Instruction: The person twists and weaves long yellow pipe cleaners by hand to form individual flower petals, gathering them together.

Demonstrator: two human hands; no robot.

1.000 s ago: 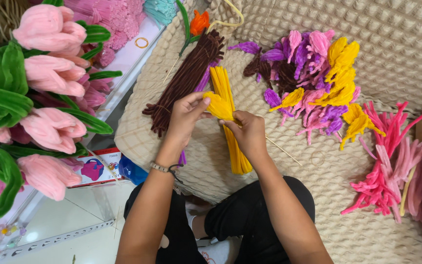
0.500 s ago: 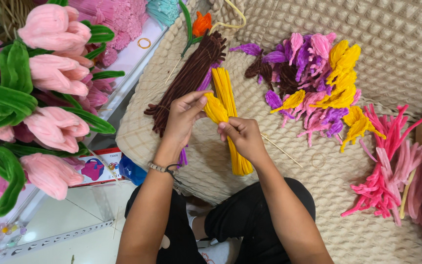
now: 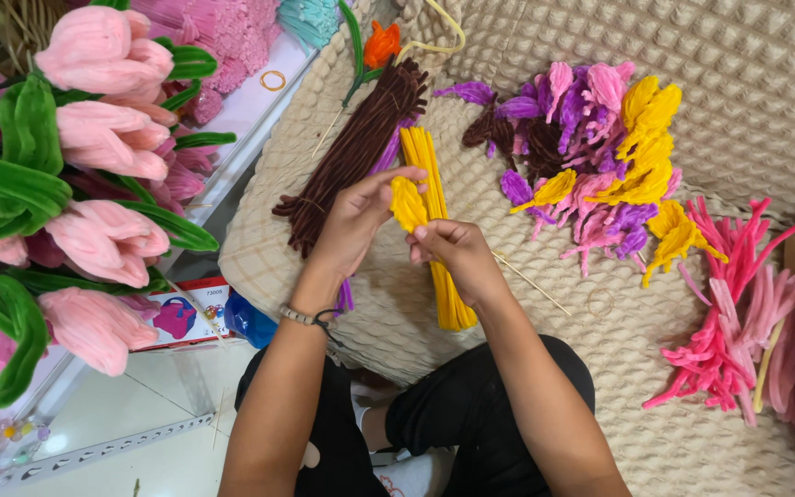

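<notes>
Both hands meet over the cream waffle blanket (image 3: pixel 747 83). Left hand (image 3: pixel 353 219): fingers (image 3: pixel 386 182) curled and closed on the upper edge of a small yellow petal (image 3: pixel 407 202) made of fuzzy wire; thumb side hidden, so the exact pinch cannot be told. Right hand (image 3: pixel 453 253): fingers closed on the lower edge of the same petal, thumb tip up against it. The petal sits between the two sets of fingers, lifted just above the blanket. Directly behind and under the fingers lies a bundle of straight yellow wires (image 3: pixel 436 239), running from beyond the fingertips back past the right wrist. Just beyond the left fingers, a bundle of brown wires (image 3: pixel 351 152) lies slanted, touching the yellow bundle near its far end. An orange flower (image 3: pixel 381 41) on a green stem lies further beyond. To the right of the right fingers, well apart, a heap of purple, pink and yellow petals (image 3: pixel 591 156); further right, a heap of pink wire pieces (image 3: pixel 738 322). Left of the left hand, pink tulips (image 3: pixel 103 138) with green leaves. A bracelet (image 3: pixel 301 316) circles the left wrist.
</notes>
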